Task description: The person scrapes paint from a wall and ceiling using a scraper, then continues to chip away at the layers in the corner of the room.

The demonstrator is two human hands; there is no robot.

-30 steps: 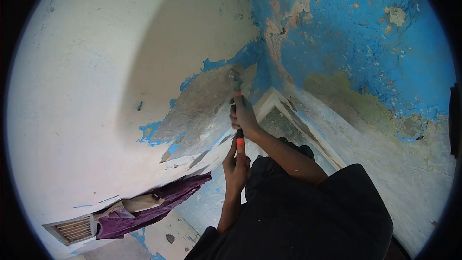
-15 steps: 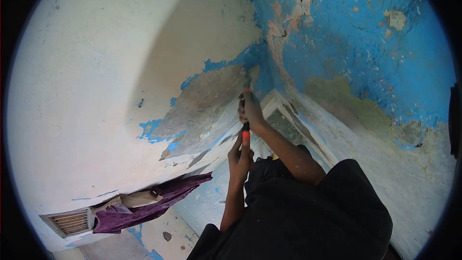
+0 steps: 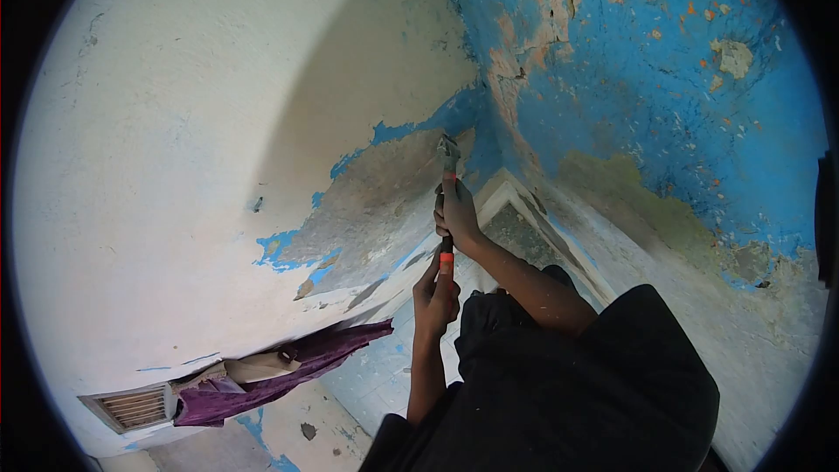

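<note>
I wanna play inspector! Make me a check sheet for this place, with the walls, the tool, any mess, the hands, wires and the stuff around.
Surface: grey patch on the pale wall, with ragged blue edges.
Job's things: one tool with a black and red handle, its head at the grey patch.
Clutter: purple cloth, crumpled.
Hands: right hand grips higher, left hand lower, on the same handle.
Cables: nothing seen.
Surroundings: blue wall, cracked and peeling; slatted vent beside the cloth.
</note>
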